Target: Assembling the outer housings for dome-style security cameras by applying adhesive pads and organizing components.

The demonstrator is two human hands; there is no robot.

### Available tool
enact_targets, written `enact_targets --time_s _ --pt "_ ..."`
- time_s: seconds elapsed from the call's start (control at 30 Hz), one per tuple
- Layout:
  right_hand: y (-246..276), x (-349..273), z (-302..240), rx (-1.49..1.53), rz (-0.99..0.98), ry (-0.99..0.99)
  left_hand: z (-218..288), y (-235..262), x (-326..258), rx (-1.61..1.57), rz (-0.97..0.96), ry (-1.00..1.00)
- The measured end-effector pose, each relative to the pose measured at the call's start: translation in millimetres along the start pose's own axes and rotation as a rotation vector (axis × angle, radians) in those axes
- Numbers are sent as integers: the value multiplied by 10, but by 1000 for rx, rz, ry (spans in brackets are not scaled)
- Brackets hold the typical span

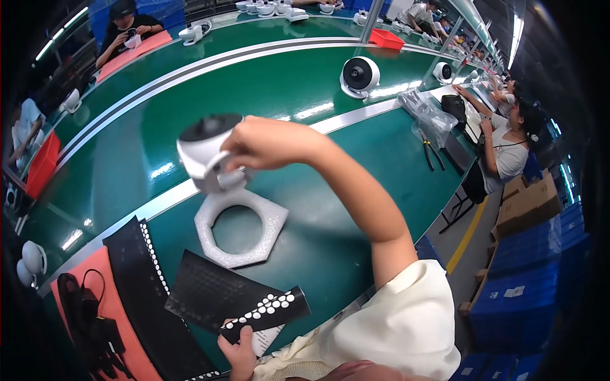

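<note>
Most of the view is filled by a long green conveyor table with pale strips running along it, its far end bent by the lens and lost in the dark rim. A black sheet set with rows of white round stickers lies at the near left over an orange mat; its lower end is cut off by the frame edge. A second, smaller black sticker sheet is spread beside it, and a narrow black strip with white dots lies across its near corner. A white foam hexagonal ring rests flat on the table, its upper edge partly hidden by the held object.

A white rounded fan unit with a dark grey face is held above the foam ring, tilted, with its base blurred and hard to make out. The right hand is closed around the unit's side, the forearm reaching forward and left from a cream sleeve, wrist bent down. The left hand is seen only in part at the lower edge; its fingers are curled onto the near end of the dotted strip, gripping it.

Another white round fan stands upright further along the table, well apart.
</note>
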State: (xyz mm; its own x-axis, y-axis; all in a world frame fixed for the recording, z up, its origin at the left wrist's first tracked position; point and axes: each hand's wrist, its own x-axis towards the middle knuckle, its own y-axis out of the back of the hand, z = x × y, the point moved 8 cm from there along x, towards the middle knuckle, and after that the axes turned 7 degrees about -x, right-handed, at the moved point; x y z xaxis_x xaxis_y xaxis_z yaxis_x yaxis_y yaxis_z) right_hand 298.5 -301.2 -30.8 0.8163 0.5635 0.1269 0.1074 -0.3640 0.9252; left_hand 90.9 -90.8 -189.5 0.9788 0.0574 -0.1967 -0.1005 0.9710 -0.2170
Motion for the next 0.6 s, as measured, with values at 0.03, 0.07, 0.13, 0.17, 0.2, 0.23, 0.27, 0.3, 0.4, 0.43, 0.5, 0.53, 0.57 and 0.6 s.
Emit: enact_targets --time_s 0.03,0.07,0.13,0.17,0.2,0.23,0.27,0.3,0.4,0.43,0.5,0.53,0.57,0.6 --pt "-86 102 191 -84 175 -16 22 -13 6 7 -9 -5" --pt "-204 152 398 -225 319 -43 27 -32 11 23 -34 -5" --pt "-475 247 809 -482 421 -62 -77 38 34 20 -66 9" --pt "-581 290 1021 -521 440 -38 -153 58 55 13 -98 28" --pt "-666 285 1226 -563 506 -11 -190 74 66 -21 -113 31" --pt "-735 246 1409 -605 571 19 -219 81 68 -49 -108 46" --pt "-873 286 1630 -546 506 -79 -236 104 67 -74 -90 55" --pt "-860 273 1599 -489 484 -142 -250 137 54 -106 -65 78" --pt "-990 252 1851 -426 112 -406 -247 101 34 -70 -109 83" --pt "-1012 264 1908 -443 141 -392 -242 96 27 -77 -123 82" --pt "-965 216 1913 -457 34 -450 -207 52 20 -105 -145 72" --pt "-953 189 1924 -465 6 -484 -200 49 25 -89 -159 59" --pt "-927 126 2004 -486 85 -489 -201 16 34 -74 -185 51" --pt "-899 128 1978 -614 10 -551 -149 -18 42 -96 -180 45"
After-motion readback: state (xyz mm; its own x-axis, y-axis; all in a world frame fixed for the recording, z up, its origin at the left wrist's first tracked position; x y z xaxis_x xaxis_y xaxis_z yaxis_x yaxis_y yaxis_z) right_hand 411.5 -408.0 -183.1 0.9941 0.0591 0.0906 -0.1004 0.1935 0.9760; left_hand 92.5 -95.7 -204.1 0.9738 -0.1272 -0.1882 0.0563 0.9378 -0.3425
